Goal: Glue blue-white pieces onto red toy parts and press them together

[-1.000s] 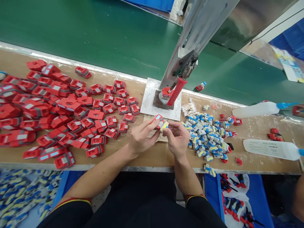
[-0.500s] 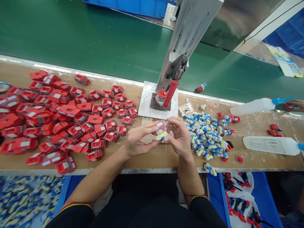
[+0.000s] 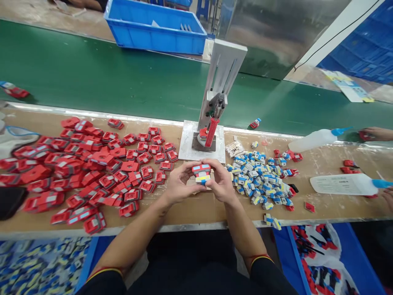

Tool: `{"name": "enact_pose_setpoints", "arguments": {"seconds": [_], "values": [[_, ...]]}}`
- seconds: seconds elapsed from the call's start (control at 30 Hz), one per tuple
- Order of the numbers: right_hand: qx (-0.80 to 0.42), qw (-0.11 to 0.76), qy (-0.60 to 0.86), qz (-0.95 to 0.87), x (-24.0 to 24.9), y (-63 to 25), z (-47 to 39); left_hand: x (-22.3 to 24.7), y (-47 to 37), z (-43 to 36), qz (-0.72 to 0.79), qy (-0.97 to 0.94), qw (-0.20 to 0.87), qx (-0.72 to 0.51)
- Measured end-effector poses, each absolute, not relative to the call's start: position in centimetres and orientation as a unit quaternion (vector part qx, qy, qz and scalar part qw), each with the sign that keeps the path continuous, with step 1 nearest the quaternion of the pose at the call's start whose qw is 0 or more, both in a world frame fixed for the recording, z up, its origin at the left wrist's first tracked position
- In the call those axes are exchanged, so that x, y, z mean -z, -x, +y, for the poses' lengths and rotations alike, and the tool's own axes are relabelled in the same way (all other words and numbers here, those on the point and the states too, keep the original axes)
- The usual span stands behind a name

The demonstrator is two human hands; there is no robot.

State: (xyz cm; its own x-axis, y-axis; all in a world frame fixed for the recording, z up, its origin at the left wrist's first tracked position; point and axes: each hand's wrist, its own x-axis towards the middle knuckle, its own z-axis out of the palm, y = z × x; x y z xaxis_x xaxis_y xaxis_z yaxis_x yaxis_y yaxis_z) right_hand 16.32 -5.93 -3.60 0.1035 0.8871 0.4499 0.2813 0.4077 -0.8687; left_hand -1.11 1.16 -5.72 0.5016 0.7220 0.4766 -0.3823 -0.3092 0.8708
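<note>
Between my left hand and my right hand is a red and grey plastic toy part with light blue patches. A white, yellow and blue plastic piece sits against its near side. Fingers of both hands are closed around the pair from either side, thumbs at the lower edge. Just beyond my hands stands a clamp press with a red handle on a pale metal plate. Whether the two pieces are fully joined I cannot tell.
Many red parts are heaped on the left, and small white-blue-yellow pieces on the right. Two white bottles lie at right near another person's hand. Behind runs a green belt; a blue crate stands beyond.
My hands have drawn together around the toy part, and the right fingers, raised before, now close on its side. The view has shifted, showing more of the blue crate.
</note>
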Motion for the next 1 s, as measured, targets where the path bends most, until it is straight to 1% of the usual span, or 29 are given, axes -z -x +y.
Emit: {"name": "enact_pose_setpoints", "arguments": {"seconds": [0.07,0.13,0.23,0.3,0.37,0.43,0.53,0.6,0.67,0.73,0.8,0.9,1.0], "values": [[-0.245,0.560,0.505,-0.609,3.2,-17.2,-5.4,5.2,1.7,2.8,0.153,-0.653,0.567,-0.478],[-0.238,0.534,0.528,-0.616,2.3,-18.6,-4.3,3.8,2.3,5.5,0.176,-0.709,0.527,-0.435],[-0.272,0.453,0.527,-0.666,0.6,-20.9,-2.0,0.9,1.9,10.5,0.209,-0.850,0.407,-0.261],[-0.300,0.401,0.512,-0.698,-0.6,-21.9,-0.8,-0.5,0.4,13.2,0.209,-0.905,0.341,-0.144],[-0.323,0.385,0.490,-0.712,-1.9,-22.5,-0.6,-1.1,-1.5,14.8,0.203,-0.928,0.304,-0.076],[-0.344,0.413,0.448,-0.714,-3.6,-22.8,-1.1,-1.0,-3.0,15.5,0.205,-0.934,0.284,-0.064],[-0.352,0.465,0.374,-0.721,-7.6,-23.0,-1.3,-0.3,-3.8,15.5,0.204,-0.936,0.272,-0.086],[-0.324,0.499,0.350,-0.723,-10.9,-22.8,0.1,0.0,-3.7,15.5,0.202,-0.936,0.271,-0.091],[-0.283,0.552,0.340,-0.707,-13.6,-22.6,2.3,0.1,-3.4,15.5,0.206,-0.935,0.274,-0.087],[-0.229,0.591,0.373,-0.678,-14.6,-22.8,4.4,0.0,-3.1,15.7,0.207,-0.934,0.280,-0.077],[-0.172,0.605,0.432,-0.647,-13.0,-23.4,5.4,-0.1,-2.9,15.9,0.198,-0.934,0.290,-0.069],[-0.121,0.579,0.525,-0.612,-6.7,-24.7,5.0,0.0,-2.7,16.3,0.176,-0.934,0.305,-0.069],[-0.196,0.475,0.617,-0.596,-0.3,-24.9,4.3,0.2,-2.4,16.6,0.154,-0.932,0.319,-0.078]]}}
